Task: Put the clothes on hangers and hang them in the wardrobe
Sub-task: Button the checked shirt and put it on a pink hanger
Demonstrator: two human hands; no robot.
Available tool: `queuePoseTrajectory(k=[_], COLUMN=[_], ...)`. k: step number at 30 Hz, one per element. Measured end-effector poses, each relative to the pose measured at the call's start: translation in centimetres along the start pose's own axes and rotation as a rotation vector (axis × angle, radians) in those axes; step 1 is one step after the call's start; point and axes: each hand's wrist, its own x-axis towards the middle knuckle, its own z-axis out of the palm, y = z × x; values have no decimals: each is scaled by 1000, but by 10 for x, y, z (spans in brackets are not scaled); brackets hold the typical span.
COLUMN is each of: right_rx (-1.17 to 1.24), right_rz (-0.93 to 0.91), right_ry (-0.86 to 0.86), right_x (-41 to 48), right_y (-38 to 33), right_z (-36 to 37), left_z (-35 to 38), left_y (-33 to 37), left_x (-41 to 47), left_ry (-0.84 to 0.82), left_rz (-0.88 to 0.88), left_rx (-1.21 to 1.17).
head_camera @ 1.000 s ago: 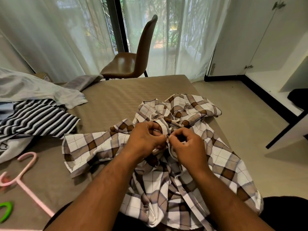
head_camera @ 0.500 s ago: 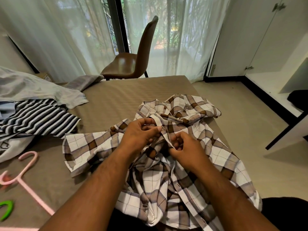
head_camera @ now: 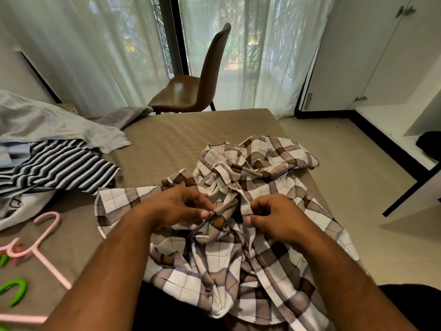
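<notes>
Nearest, plaid shirt (head_camera: 214,263) lies crumpled across the person's lap and the near edge of the bed (head_camera: 191,130). Left hand (head_camera: 176,206) pinches one front edge between thumb and fingertips; right hand (head_camera: 279,218) pinches the opposite edge, fingers curled tight. Likely step: working the button strip before hangering; fastening or undoing, cannot tell. One button (head_camera: 233,185) shows just beyond the hands. Next move probably needs the collar found and opened, then a hanger fetched: pink hanger (head_camera: 40,244) and green hanger (head_camera: 13,289) lie near left, well apart from the shirt, both cut by the frame edge. Shirt hem runs off the bottom; collar lost in folds. Further left, striped top (head_camera: 59,168) and grey garment (head_camera: 47,125) wait in a heap, overlapping. Far: chair (head_camera: 191,91), then wardrobe (head_camera: 381,56) at right, open, rail not visible.
</notes>
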Motion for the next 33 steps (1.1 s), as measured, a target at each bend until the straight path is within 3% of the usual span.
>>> queuePoseTrajectory(k=[8,16,19,25,33], right_rx=[212,228,106,21,138], right_rz=[29,-90,-221,-189,-128], right_ry=[44,219,167,175,182], right_x=[-1,2,0,4,7], right_y=[-1,-3,-8,-3,2], right_z=[-1,16,23,28,26], left_z=[8,49,49,38,42], left_y=[9,26,28,24,25], left_x=[1,16,17,12,15], left_ry=[-131,-20,68,80,156], left_rz=[21,39,12,-85,-141], left_rx=[-26,73,-29,-407,-383])
